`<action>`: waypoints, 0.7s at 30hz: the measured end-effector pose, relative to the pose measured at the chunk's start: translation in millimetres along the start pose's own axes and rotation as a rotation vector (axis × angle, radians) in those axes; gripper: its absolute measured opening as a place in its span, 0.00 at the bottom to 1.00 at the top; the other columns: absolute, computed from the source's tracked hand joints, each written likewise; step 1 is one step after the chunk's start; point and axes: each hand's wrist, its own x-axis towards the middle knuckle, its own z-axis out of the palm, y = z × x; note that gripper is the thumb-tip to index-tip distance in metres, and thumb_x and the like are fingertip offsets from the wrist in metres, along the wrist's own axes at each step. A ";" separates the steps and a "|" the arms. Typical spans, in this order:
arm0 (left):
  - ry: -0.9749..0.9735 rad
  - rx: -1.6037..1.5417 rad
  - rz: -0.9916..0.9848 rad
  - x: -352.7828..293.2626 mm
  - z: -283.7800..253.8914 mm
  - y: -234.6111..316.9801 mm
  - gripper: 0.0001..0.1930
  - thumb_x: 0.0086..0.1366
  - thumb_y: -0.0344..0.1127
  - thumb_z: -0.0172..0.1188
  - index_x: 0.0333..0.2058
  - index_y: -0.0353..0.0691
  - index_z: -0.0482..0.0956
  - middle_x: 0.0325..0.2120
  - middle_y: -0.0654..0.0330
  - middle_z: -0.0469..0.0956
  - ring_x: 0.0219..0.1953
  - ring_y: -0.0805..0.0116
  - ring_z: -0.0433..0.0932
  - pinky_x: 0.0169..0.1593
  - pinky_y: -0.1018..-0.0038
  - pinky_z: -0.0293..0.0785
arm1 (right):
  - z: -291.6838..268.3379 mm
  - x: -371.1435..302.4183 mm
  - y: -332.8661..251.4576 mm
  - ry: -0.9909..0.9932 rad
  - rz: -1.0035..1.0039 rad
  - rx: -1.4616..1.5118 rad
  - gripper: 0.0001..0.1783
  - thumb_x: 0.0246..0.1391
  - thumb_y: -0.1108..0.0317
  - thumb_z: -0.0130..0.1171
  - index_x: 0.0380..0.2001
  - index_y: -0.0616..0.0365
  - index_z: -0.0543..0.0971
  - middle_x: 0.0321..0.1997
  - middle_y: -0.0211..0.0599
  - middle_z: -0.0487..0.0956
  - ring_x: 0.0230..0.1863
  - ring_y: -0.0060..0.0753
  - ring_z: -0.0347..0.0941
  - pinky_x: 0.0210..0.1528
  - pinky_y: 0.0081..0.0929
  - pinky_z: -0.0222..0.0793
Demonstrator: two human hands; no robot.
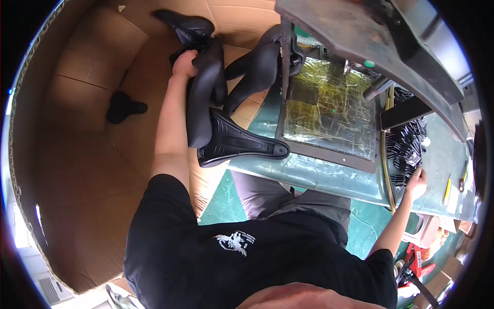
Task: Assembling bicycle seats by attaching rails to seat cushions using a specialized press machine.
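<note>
Fingers of the left hand are partly hidden among black saddles.

Matte black curved bike saddles vs. plain brown cardboard box

Heap of small thin black parts is just as dark, while the big flat tabletop goes shiny teal. Loudest bit by far: the square film-wrapped plate, all yellowy patches and silvery crinkle streaks. Black short-sleeved T-shirt gets a white winged print, fabric trousers are plain grey, floor's green, and there's a slim yellow tool plus a pale pink plastic stool.
</note>
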 end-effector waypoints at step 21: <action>0.373 -0.447 -0.176 -133.9 -106.5 177.6 0.20 0.69 0.39 0.71 0.52 0.31 0.82 0.46 0.55 0.84 0.46 0.69 0.83 0.54 0.73 0.78 | -10.5 5.6 19.0 -0.024 -0.046 -0.044 0.20 0.65 0.52 0.62 0.46 0.55 0.89 0.46 0.45 0.89 0.48 0.47 0.85 0.54 0.39 0.77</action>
